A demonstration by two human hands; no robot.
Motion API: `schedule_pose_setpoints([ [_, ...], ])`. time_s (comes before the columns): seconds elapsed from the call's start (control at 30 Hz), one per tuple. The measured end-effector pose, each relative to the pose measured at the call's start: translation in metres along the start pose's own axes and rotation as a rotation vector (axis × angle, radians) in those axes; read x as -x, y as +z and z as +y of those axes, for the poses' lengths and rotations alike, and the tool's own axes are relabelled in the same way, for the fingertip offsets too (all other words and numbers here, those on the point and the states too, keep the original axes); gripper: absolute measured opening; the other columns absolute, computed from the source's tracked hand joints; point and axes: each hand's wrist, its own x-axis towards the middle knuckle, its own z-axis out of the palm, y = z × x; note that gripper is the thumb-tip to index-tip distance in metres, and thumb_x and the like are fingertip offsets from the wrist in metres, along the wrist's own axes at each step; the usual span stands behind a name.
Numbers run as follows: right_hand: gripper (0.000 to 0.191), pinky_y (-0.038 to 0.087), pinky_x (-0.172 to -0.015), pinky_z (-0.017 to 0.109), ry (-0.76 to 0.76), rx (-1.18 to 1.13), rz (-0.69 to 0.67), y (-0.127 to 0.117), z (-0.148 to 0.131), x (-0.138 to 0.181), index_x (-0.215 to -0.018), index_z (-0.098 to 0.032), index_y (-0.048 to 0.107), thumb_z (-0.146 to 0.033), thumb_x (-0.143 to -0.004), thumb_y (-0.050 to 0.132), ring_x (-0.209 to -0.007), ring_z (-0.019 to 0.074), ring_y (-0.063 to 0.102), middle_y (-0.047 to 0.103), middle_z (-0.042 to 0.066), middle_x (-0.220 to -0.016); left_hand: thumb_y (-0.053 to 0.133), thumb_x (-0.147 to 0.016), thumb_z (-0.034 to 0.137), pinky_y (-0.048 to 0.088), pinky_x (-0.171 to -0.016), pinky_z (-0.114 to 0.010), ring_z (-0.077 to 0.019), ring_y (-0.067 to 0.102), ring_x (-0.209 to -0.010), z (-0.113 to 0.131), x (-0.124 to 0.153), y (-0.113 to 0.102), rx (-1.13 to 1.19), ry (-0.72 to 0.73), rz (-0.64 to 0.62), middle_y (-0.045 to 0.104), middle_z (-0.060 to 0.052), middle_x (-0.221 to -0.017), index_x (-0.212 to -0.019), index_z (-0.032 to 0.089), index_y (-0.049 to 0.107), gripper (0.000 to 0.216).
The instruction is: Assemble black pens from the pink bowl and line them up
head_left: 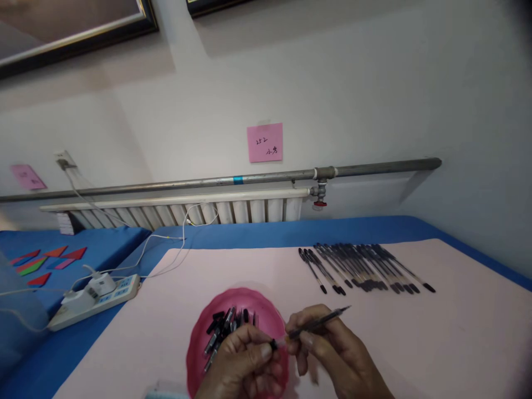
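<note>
Left hand (243, 360) pinches a small black cap (273, 344), right hand (332, 349) grips a slim dark pen (322, 320).

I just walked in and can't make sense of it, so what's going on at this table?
A person is handling pens over a pink mat. The right hand holds a pen that points up and to the right. The left hand pinches a small black cap at the pen's near end, above a pink bowl of loose black pen parts. A row of pens lies side by side farther back on the mat.
</note>
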Motion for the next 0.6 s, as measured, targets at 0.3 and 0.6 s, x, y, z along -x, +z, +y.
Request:
schedule_pose_setpoints([
  [0.3,0.026,0.034,-0.037,0.020,0.211,-0.166,0.120,0.006,0.011,-0.003,-0.080,-0.019,0.051,-0.043,-0.080,0.060,-0.044,0.0122,0.057,0.067,0.002,-0.064,0.083,-0.050,0.028,0.045,-0.065,-0.022,-0.0135,0.059,-0.068,-0.009,-0.002,0.007,-0.247,0.506,0.202,0.065,-0.002,-0.073,-0.066,0.016,0.065,0.026],
  [0.6,0.027,0.038,-0.040,0.021,0.185,-0.140,0.117,0.008,0.009,0.000,-0.078,-0.018,0.053,-0.043,-0.078,0.063,-0.046,0.0121,0.058,0.067,0.003,-0.064,0.069,-0.062,0.051,0.032,-0.042,-0.020,-0.0093,0.046,-0.044,-0.013,0.001,0.003,-0.170,0.101,0.163,0.055,0.000,-0.050,-0.062,0.016,0.059,0.037],
])
